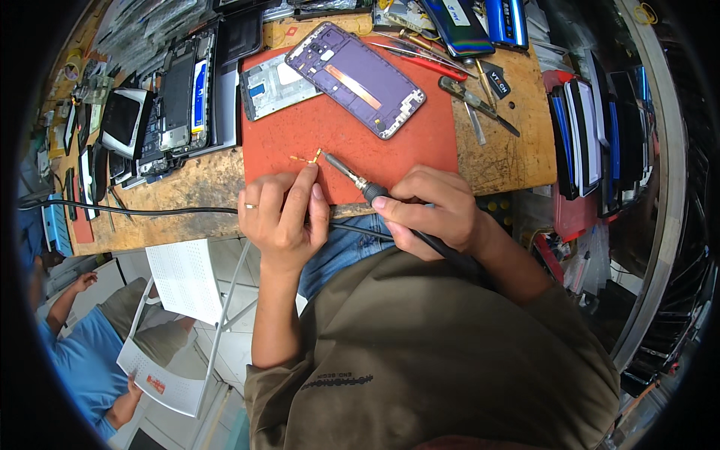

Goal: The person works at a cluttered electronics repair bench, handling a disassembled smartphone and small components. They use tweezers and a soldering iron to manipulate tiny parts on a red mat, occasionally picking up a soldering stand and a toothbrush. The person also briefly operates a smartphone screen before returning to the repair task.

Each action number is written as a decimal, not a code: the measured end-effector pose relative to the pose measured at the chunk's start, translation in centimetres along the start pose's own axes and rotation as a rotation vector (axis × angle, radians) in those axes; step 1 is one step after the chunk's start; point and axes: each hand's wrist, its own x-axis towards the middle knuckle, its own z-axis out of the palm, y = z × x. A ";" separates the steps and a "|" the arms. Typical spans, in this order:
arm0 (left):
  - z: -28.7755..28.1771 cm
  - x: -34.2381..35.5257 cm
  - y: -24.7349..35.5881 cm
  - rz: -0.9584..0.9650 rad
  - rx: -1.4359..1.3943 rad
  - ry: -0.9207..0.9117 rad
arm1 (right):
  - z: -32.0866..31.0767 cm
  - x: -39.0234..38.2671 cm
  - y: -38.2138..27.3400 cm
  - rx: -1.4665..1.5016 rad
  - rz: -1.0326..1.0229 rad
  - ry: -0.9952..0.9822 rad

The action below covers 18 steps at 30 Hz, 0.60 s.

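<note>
My right hand [435,210] is wrapped round a soldering iron [366,187], held like a pen with its metal tip slanting up to the left. That tip reaches a small gold flex cable [316,157] on the red mat [412,146]. With its fingers curled, my left hand [283,217] holds the cable down under the index fingertip. A ring is on one of its fingers. Beyond the hands, a purple phone frame [352,82] lies tilted across a silver phone plate [274,88].
An opened phone [184,97] and other parts crowd the left. Tweezers [427,54], a knife-like tool [480,105] and phones [459,26] lie at the back right. A black cable [135,212] crosses the table's front edge. A person [94,345] sits by a white chair [184,281].
</note>
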 end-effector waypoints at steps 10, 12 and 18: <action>0.0 0.0 0.2 0.012 -0.016 0.021 | 0.5 0.8 -0.2 -0.129 -0.009 -0.029; 0.1 0.1 0.2 0.003 -0.022 0.027 | 0.8 1.2 -0.6 -0.126 0.049 -0.005; 0.2 -0.4 0.0 -0.018 0.000 0.013 | 0.6 1.0 -1.3 -0.159 0.077 0.003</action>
